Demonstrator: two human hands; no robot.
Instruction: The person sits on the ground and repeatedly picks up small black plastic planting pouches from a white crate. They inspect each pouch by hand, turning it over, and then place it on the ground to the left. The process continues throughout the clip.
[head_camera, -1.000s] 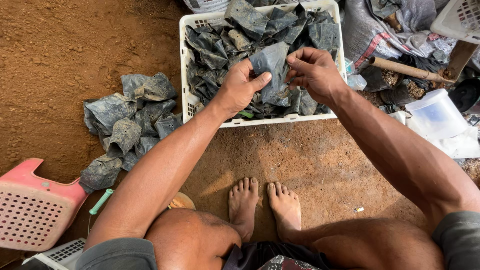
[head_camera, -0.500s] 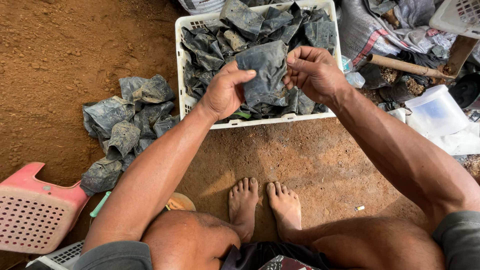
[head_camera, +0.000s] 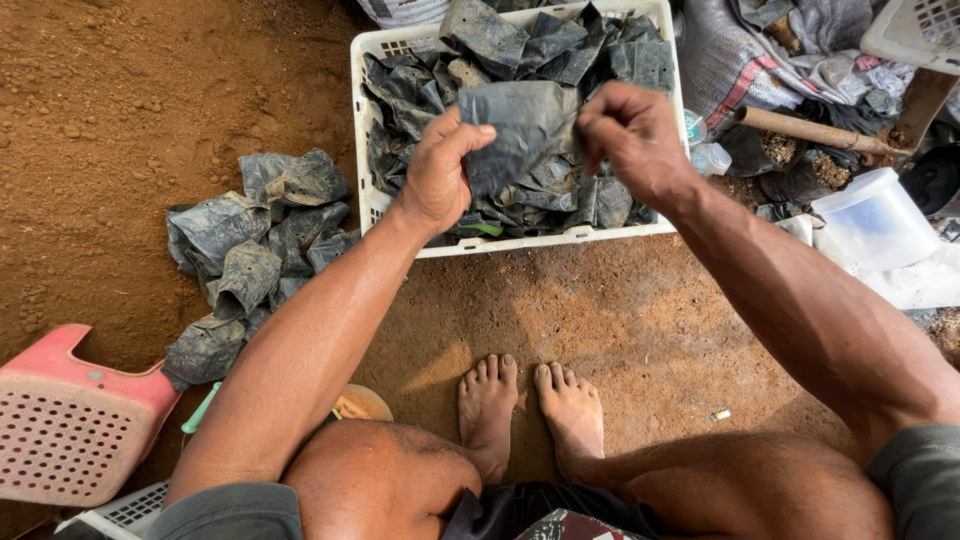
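A dusty black plastic nursery bag (head_camera: 522, 125) is held up between both hands above a white plastic crate (head_camera: 560, 240). My left hand (head_camera: 440, 170) pinches the bag's left edge. Gripping its right edge is my right hand (head_camera: 630, 140). The bag is spread fairly flat between them. Under it the crate is filled with several more crumpled black bags (head_camera: 500, 50). A pile of the same bags (head_camera: 250, 250) lies on the bare earth to the left of the crate.
My bare feet (head_camera: 530, 410) rest on red-brown soil below the crate. A pink perforated basket (head_camera: 70, 420) lies at lower left. At right are a clear plastic tub (head_camera: 875, 220), a wooden handle (head_camera: 810, 130), sacks and cloth.
Both hands have lifted the bag a little off the crate's heap and pulled it wider between them. The bag now hangs more open and flat.
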